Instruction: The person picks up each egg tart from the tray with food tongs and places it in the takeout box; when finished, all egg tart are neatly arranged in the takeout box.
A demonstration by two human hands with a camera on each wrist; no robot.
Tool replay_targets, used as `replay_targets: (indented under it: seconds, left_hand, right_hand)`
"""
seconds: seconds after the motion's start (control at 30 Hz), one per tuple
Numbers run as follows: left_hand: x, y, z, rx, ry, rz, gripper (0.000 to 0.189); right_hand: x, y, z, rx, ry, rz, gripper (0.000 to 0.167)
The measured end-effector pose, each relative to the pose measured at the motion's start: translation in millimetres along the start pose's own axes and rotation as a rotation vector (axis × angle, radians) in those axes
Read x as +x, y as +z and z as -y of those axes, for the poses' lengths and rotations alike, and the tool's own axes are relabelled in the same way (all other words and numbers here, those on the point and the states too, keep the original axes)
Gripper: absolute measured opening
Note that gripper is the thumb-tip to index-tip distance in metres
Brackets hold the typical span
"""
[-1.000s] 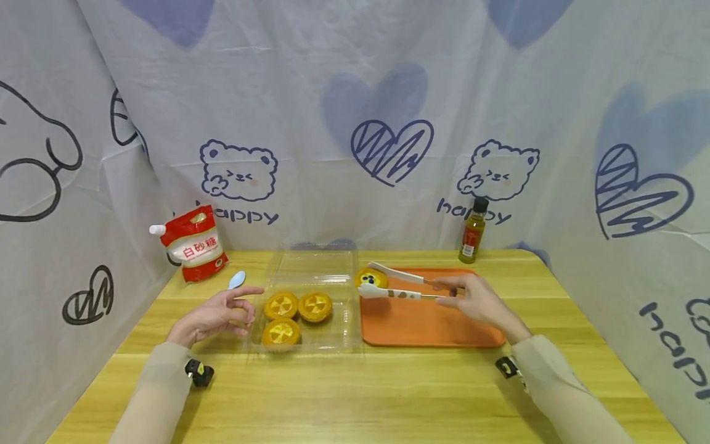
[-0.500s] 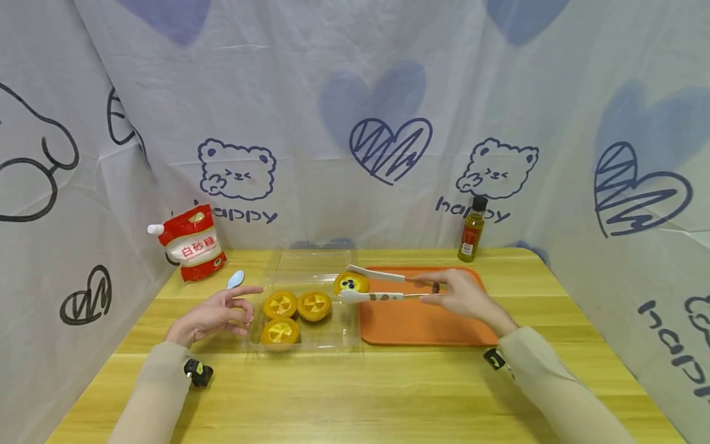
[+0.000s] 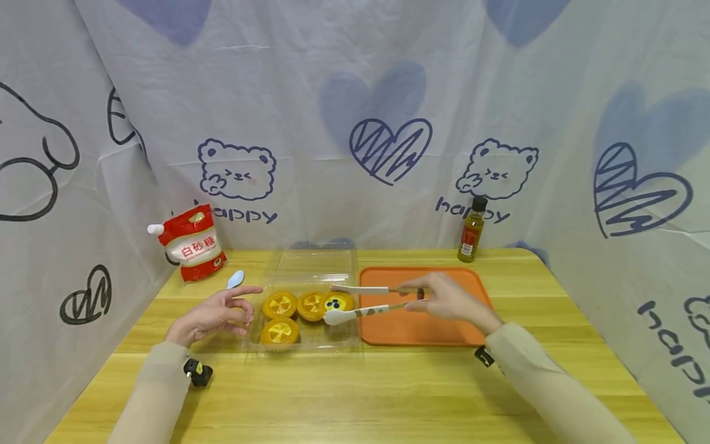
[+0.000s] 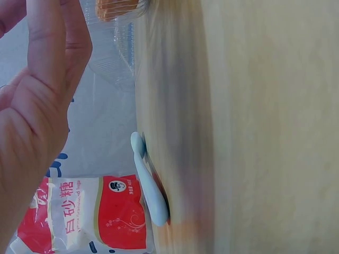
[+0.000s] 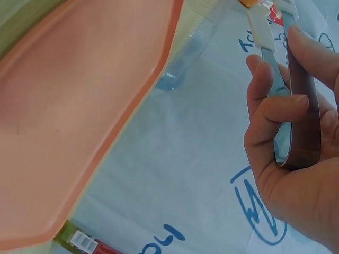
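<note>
My right hand (image 3: pixel 449 299) grips a pair of tongs (image 3: pixel 368 290) with metal arms and white tips. Between the tips is an egg tart with blueberries (image 3: pixel 339 300), over the right part of the clear plastic box (image 3: pixel 346 336). Whether that tart touches the box floor, I cannot tell. Three tarts with a yellow fruit pattern stand in the box, among them a front tart (image 3: pixel 280 332). At the box's left side my left hand (image 3: pixel 216 317) has its index finger stretched out and the others loosely bent, holding nothing. The right wrist view shows fingers wrapped about the tongs' metal bend (image 5: pixel 304 137).
An orange tray (image 3: pixel 427 330) lies right of the box. Behind it stands an oil bottle (image 3: pixel 472 231). At the back left are a red and white sugar bag (image 3: pixel 195 243) and a pale blue spoon (image 3: pixel 235 279). A printed cloth (image 3: pixel 310 203) hangs behind the table.
The tongs and blueberry tart have moved left, from the tray's back left corner into the box area beside the other tarts. My left hand has stayed in place.
</note>
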State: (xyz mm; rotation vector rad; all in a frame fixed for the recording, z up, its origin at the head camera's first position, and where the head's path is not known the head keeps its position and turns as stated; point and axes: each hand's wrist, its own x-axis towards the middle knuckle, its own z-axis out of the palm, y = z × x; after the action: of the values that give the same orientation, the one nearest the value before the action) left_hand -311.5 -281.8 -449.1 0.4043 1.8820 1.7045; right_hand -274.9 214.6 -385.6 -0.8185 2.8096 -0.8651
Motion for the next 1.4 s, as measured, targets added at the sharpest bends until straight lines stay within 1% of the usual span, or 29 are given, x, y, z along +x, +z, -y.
replay_targets:
  seconds: [0.17,0.33,0.47,0.67,0.9,1.2,1.4]
  left_hand:
    - [-0.3,0.2,0.3,0.002,-0.005,-0.003,0.074]
    - [-0.2,0.5,0.4,0.008,-0.008,-0.002,0.075]
    - [0.1,0.3,0.4,0.012,-0.011,-0.001,0.075]
    - [0.6,-0.4,1.3,0.009,-0.020,-0.014,0.075]
    - [0.5,1.3,-0.9,0.013,-0.014,-0.008,0.075]
    - [0.6,1.5,-0.9,0.014,-0.019,-0.014,0.075]
    - [0.3,1.5,-0.4,0.012,-0.017,-0.015,0.076]
  right_hand:
    - [6.4,-0.9,4.7,-0.010,-0.042,0.063,0.035]
    - [11.5,-1.8,7.4,0.009,-0.063,0.134,0.034]
    - [14.7,-2.8,9.3,0.005,-0.072,0.163,0.035]
    - [22.3,-5.4,10.3,0.008,-0.090,0.195,0.034]
    - [28.8,-8.5,11.3,-0.031,-0.101,0.226,0.037]
    - [33.5,-13.7,15.5,-0.043,-0.081,0.253,0.033]
    - [38.6,-17.7,17.2,-0.055,-0.060,0.276,0.035]
